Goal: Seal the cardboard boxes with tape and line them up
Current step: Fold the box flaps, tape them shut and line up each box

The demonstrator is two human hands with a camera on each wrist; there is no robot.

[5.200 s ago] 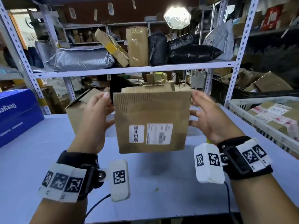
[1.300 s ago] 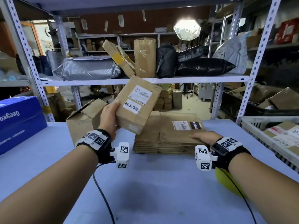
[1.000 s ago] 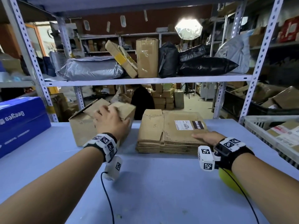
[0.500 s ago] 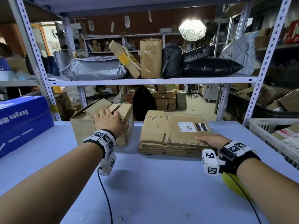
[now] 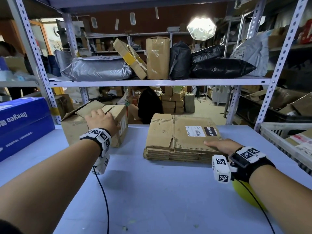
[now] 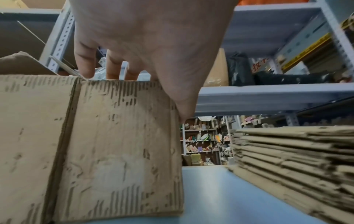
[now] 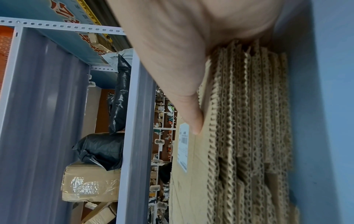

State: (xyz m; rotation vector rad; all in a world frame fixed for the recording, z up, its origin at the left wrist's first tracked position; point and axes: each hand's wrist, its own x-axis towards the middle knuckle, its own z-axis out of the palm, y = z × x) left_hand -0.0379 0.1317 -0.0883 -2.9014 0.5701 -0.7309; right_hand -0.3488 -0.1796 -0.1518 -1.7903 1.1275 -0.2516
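Observation:
A small brown cardboard box [image 5: 122, 124] [image 6: 118, 144] stands on the blue table [image 5: 152, 191], tight against a larger box [image 5: 72, 129] whose flaps stand open. My left hand [image 5: 101, 120] [image 6: 143, 37] grips the small box from above, fingers over its top and thumb down its right edge. To the right lies a stack of flattened cardboard boxes [image 5: 177, 139] [image 6: 296, 159] [image 7: 249, 136]. My right hand [image 5: 217, 146] [image 7: 182, 45] rests flat on the stack's near right corner. A yellow round object [image 5: 244, 195] shows under my right forearm, mostly hidden.
A big blue carton [image 5: 22, 122] sits at the table's left edge. A white crate [image 5: 273, 132] with parcels stands at the right. A metal shelf [image 5: 152, 82] loaded with parcels and bags runs overhead at the back.
My left hand brought the small labelled box down from the air and set it beside the open box, where it now stays. My right hand has kept resting on the flat stack.

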